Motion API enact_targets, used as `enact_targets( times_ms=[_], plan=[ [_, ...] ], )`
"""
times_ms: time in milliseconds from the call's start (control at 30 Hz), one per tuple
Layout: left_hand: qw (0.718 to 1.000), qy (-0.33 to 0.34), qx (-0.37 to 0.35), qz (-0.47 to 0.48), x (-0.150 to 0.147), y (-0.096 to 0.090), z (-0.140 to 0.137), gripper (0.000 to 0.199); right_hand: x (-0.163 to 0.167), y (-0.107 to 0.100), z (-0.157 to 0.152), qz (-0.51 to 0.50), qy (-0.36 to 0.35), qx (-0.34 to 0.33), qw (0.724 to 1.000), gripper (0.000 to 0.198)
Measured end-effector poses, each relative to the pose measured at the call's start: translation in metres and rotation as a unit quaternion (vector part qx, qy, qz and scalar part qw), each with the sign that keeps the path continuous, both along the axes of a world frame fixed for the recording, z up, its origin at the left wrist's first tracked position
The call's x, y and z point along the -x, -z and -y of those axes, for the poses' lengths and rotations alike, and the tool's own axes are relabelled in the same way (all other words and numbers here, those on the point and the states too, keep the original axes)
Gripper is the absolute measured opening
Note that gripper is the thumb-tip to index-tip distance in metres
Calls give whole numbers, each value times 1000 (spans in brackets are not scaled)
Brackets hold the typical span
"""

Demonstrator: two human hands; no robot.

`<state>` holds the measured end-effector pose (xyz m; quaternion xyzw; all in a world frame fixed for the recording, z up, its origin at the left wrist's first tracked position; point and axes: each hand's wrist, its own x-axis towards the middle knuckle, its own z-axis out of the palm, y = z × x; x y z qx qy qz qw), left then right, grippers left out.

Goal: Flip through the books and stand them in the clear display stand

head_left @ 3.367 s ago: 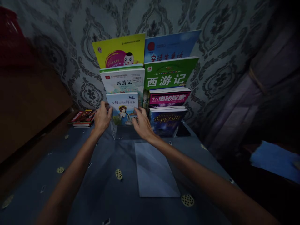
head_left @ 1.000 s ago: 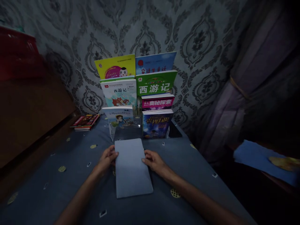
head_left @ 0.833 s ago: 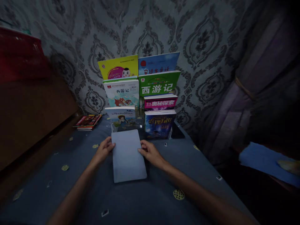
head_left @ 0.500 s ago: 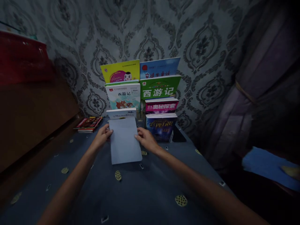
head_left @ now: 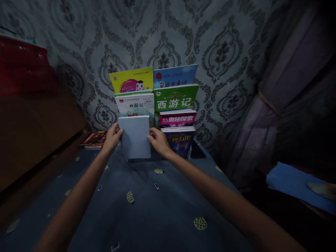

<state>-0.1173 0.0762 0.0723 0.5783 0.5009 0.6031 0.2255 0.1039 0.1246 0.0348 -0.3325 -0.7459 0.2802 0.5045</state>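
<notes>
A plain pale-grey book (head_left: 135, 138) stands nearly upright, gripped at its side edges by both hands. My left hand (head_left: 113, 137) pinches its left edge; my right hand (head_left: 159, 140) pinches the right one. Directly behind it rises a white book (head_left: 135, 104) with a picture cover, its lower part hidden. Farther back in that row is a yellow book (head_left: 131, 79). The row on the right holds a dark blue book (head_left: 181, 141) near my right fingers, then a pink book (head_left: 177, 119), a green book (head_left: 175, 98) and a blue book (head_left: 174, 74).
Several books lie in a small stack (head_left: 96, 139) at the left. A dark flat object (head_left: 197, 150) lies right of the rows. Patterned dark cloth (head_left: 147, 217) covers the surface. A wooden panel (head_left: 39, 133) and red bag (head_left: 23, 66) are left, a curtain (head_left: 262, 105) right.
Both hands have moved the pale-grey book up and back against the left row, standing it more upright. It now covers the book with the white top edge and the lower part of the picture-cover book.
</notes>
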Motion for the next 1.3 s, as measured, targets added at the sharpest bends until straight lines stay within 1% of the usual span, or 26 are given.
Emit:
enact_targets(
  times_ms=[100,233,333,400,533,700,800,933,1067,1200,1300],
  plan=[
    [998,-7,-55,-16,2,-13,-12,33,6,-16,-9,-12,19,-17,1000,18],
    [991,-6,-112,-72,5,-31,-19,37,11,-37,-16,-37,45,-78,995,21],
    [984,-13,-151,-90,4,-40,-21,37,13,-45,-19,-54,52,-113,991,21],
    [979,-22,-175,-100,2,-40,-22,35,15,-44,-20,-65,53,-121,989,21],
    [973,-34,-194,-121,2,-31,-27,32,17,-34,-21,-75,53,-116,989,21],
    [972,-79,-158,-155,6,-15,-28,25,16,-18,-24,-34,67,-107,991,18],
    [961,-120,-158,-193,4,-12,-24,19,16,-12,-26,-18,79,-104,991,20],
    [942,-164,-172,-236,-2,-14,-23,11,16,-6,-29,-7,95,-112,989,28],
    [944,-167,-163,-235,-3,-10,-28,6,17,-2,-30,4,126,-126,984,37],
    [951,-164,-141,-220,-1,2,-33,6,18,3,-26,49,131,-116,983,41],
    [944,-180,-124,-248,1,10,-32,7,21,9,-22,77,135,-107,982,42]
  ],
)
